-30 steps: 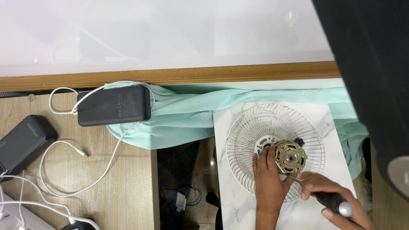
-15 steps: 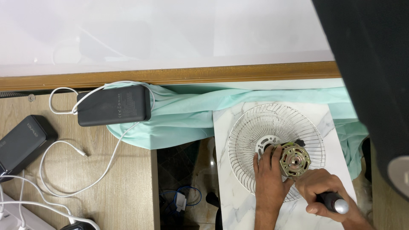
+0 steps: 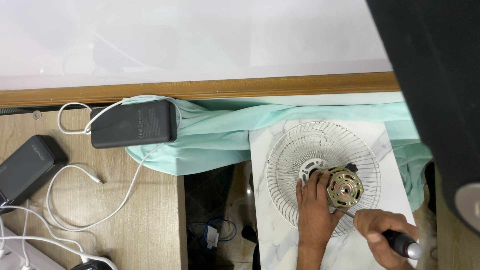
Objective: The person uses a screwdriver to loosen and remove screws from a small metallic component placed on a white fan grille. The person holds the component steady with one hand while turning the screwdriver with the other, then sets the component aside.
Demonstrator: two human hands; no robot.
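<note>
Gripping hand (right): right hand (image 3: 382,227) at the bottom edge, fingers curled tight round the black handle of a screwdriver with a silvery butt end (image 3: 404,245); its thin shaft slants up-left and its tip meets the lower rim of the motor
Steadying hand (left): left hand (image 3: 314,205) just left of the motor, fingers pressed together and laid against the motor's side, wrist running down out of view
Motor: round brass-coloured fan motor with a steel centre hub (image 3: 345,186), lying face up on the middle of the guard
Guard: round white wire fan guard (image 3: 300,150), flat beneath the motor and ringing it on all sides
Slab: white marble-patterned rectangular board (image 3: 270,240) under the guard, its edges showing beyond the motor on every side
Cloth: pale mint-green fabric (image 3: 220,135) bunched beyond and left of the motor, part of it tucked under the slab
Power bank: flat dark grey rectangular power bank (image 3: 134,124), well left of the motor on a light wooden desk (image 3: 150,210), with a white cable (image 3: 120,200) looping from it
Second pack: dark grey box-shaped adapter (image 3: 27,165), farther left still from the motor
Farthest: brown wooden strip (image 3: 200,89) along a white wall, beyond the motor
</note>
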